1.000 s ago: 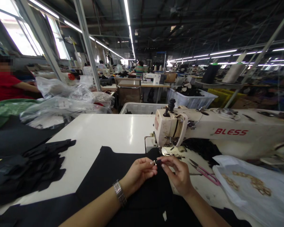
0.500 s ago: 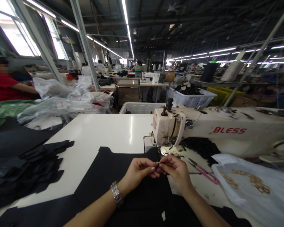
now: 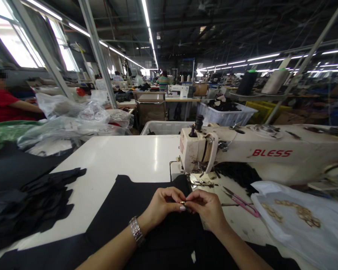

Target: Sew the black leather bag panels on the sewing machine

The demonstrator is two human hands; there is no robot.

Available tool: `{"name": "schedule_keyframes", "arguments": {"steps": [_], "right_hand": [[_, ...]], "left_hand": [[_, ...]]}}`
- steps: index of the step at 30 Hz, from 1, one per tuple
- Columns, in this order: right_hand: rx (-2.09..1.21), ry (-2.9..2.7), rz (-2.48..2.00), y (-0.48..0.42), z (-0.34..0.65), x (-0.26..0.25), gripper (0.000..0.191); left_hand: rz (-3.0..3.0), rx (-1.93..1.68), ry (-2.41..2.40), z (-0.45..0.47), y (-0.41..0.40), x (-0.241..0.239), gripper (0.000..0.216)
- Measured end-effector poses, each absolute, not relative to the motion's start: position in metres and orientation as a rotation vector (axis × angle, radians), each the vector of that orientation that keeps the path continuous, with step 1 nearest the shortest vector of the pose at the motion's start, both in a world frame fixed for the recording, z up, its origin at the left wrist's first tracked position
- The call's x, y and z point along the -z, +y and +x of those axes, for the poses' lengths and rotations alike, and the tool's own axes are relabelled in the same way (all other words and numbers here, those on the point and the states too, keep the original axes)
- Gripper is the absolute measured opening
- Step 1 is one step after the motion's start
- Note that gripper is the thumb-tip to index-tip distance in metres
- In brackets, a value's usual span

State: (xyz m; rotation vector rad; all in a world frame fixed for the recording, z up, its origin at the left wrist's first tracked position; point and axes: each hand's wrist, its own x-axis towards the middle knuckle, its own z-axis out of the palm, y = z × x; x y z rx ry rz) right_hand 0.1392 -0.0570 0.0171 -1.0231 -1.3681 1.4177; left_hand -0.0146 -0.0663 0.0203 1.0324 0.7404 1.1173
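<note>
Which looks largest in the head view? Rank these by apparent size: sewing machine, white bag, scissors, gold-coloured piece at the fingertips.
Largest to smallest:
1. Sewing machine, running to the right edge
2. White bag, also running to the right edge
3. Scissors
4. Gold-coloured piece, tiny and partly hidden

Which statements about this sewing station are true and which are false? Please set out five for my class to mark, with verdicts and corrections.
1. The left hand and right hand meet at the fingertips around a small gold-glinting piece. True.
2. The pink-handled scissors are in the right hand. False: they lie beside the sewing machine, with neither hand on them.
3. The sewing machine bears the word BLESS in red. True.
4. The gold-coloured rings lie left of the black fabric. False: they are at the right, with the white plastic.
5. A silver link band circles the left wrist. True.
</note>
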Motion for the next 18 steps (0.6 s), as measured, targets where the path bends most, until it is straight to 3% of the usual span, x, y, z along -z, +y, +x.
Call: {"name": "schedule_keyframes", "arguments": {"steps": [14, 18], "right_hand": [[-1.537, -1.359, -0.942, -0.056, 0.143, -0.024, 0.024], [-1.388, -1.396, -1.076, -0.059, 0.141, -0.023, 0.016]], "left_hand": [[0.949, -1.206, 0.851, -0.013, -0.068, -0.031, 0.021], [0.937, -1.201, 0.868, -0.012, -0.069, -0.032, 0.025]]}}
